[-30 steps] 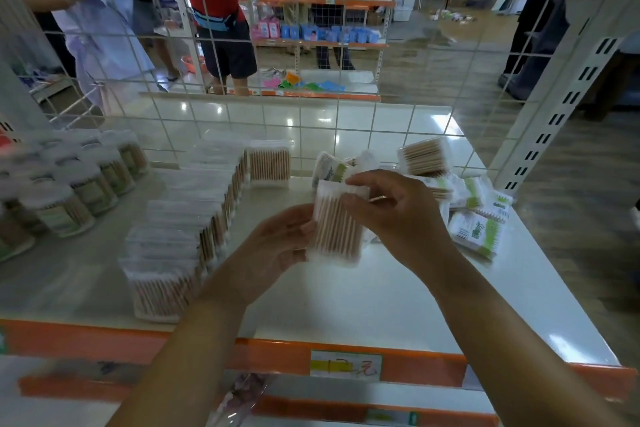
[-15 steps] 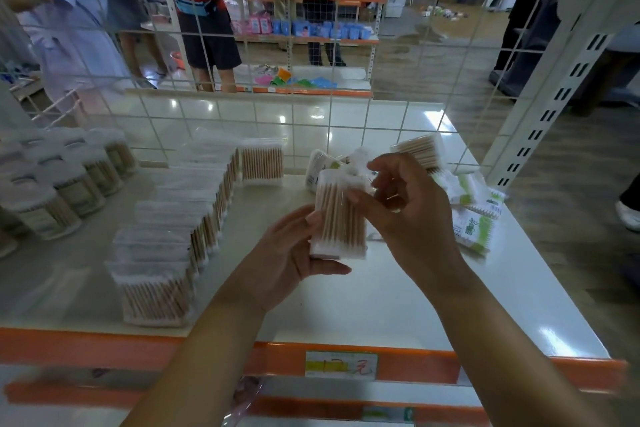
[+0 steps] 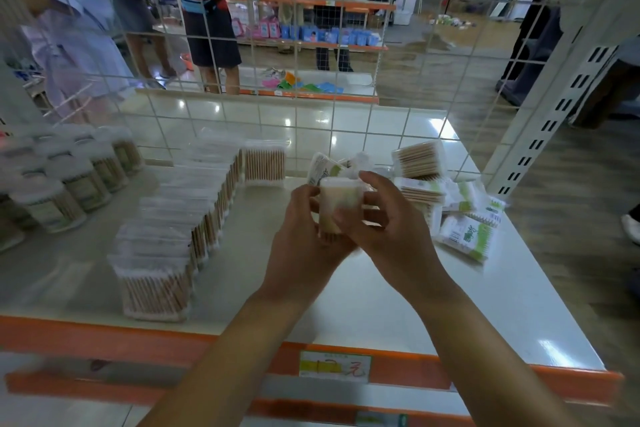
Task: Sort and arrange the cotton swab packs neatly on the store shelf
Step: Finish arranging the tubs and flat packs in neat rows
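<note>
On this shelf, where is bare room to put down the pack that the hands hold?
Both hands hold the pack. Bare shelf lies below them, between the neat row of packs and the right edge, down to the orange rail. A narrower strip separates the row from the round tubs. The back right is crowded with loose packs.

On the shelf [image 3: 485,305], a row of swab packs [image 3: 180,218] runs front to back at left, round tubs [image 3: 65,191] farther left, loose packs [image 3: 450,204] piled right. Both hands hold one pack [image 3: 337,204] between them; wire grid [image 3: 311,80] behind.
</note>
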Demonstrator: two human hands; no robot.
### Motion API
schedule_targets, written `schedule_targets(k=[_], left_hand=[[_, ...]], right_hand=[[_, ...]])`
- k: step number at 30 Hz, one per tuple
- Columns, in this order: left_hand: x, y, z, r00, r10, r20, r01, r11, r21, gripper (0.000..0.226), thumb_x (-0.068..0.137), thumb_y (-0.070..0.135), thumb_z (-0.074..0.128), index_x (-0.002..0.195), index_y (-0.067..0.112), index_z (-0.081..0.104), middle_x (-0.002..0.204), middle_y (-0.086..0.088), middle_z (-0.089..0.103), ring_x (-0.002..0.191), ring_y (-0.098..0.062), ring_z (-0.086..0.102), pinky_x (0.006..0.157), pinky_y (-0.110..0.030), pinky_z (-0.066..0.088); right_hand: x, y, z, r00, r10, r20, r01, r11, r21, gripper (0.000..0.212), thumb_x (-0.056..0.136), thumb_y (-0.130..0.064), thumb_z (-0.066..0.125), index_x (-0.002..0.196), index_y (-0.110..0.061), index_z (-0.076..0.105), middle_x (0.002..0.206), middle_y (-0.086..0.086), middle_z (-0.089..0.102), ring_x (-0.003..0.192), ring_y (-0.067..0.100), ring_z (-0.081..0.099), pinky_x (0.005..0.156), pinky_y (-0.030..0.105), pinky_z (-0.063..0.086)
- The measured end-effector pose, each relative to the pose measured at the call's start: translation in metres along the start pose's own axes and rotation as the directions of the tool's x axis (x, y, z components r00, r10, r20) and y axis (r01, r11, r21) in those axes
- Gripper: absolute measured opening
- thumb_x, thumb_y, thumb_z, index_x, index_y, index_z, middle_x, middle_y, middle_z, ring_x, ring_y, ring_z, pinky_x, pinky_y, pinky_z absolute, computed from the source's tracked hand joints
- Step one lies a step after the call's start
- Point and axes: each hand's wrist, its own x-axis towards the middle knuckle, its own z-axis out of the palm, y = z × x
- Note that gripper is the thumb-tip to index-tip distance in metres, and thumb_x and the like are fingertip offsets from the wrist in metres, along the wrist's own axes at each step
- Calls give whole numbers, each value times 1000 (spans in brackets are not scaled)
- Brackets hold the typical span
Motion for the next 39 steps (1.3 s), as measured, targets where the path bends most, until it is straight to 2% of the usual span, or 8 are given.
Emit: schedule_targets(k=[5, 9, 13, 24, 28, 33, 37, 39], left_hand=[[-5, 1, 3, 993, 104, 57, -112, 982, 152, 70, 69, 40, 76, 125, 18, 39, 114, 7, 53, 89, -10, 58, 69, -20, 50], [-1, -8, -3, 985, -24, 168, 63, 972, -226, 56, 65, 43, 78, 111, 29, 49, 106, 9, 59, 92, -8, 60, 67, -20, 52], [5, -26, -6, 938, -101, 331, 298, 724, -623, 70, 59, 37, 79, 119, 10, 54, 109, -10, 63, 99, -26, 62, 73, -32, 53], [8, -23, -2, 928, -4, 373, 334, 453, -826, 89, 62, 27, 84, 132, -4, 40, 118, -19, 56, 106, -31, 57, 88, -40, 51], [11, -24, -9, 941, 19, 337, 285, 493, -822, 89, 62, 24, 84, 132, -4, 38, 117, -17, 57, 105, -30, 57, 82, -36, 52], [26, -19, -34, 985, 70, 157, 56, 731, -680, 90, 54, 22, 84, 130, 21, 37, 93, 2, 66, 91, -14, 62, 76, -27, 52], [35, -9, -48, 987, 152, 58, -105, 866, -488, 89, 58, 22, 73, 136, 24, 29, 107, 12, 61, 95, -8, 61, 80, -32, 54], [34, -3, -49, 977, 198, 77, -156, 916, -369, 85, 61, 23, 75, 137, 16, 37, 120, 34, 48, 96, 2, 60, 83, -34, 55]], right_hand=[[2, 4, -4, 999, 26, -39, -25, 999, 25, 40, 75, -27, 74, 110, -25, 55, 99, -7, 64, 91, 15, 64, 75, 32, 56], [5, 2, -15, 999, 47, -23, -42, 983, 181, 38, 73, -15, 75, 97, -36, 54, 97, -1, 67, 85, 15, 67, 67, 26, 57], [6, 1, -19, 999, 41, -1, -39, 959, 280, 39, 73, -13, 75, 103, -31, 56, 100, 6, 68, 86, 19, 67, 72, 36, 57], [4, 1, -12, 999, -24, -46, 42, 889, 456, 45, 66, -18, 74, 107, -21, 54, 108, 19, 64, 94, 30, 65, 77, 46, 56], [3, 1, -13, 997, -58, -44, 72, 864, 499, 48, 66, -20, 75, 109, -21, 55, 114, 20, 60, 99, 28, 63, 79, 38, 55], [-1, 6, -17, 992, -85, -97, 119, 892, 436, 55, 71, -25, 70, 120, -32, 48, 127, -2, 56, 114, 12, 56, 96, 34, 47], [-3, 8, -11, 997, -71, -10, 69, 928, 367, 60, 70, -25, 69, 122, -39, 42, 128, -7, 53, 114, 9, 54, 97, 37, 46], [-6, 8, -4, 994, -76, 73, 52, 957, 285, 68, 69, -30, 74, 125, -46, 38, 127, -13, 51, 112, 6, 54, 96, 37, 47]])
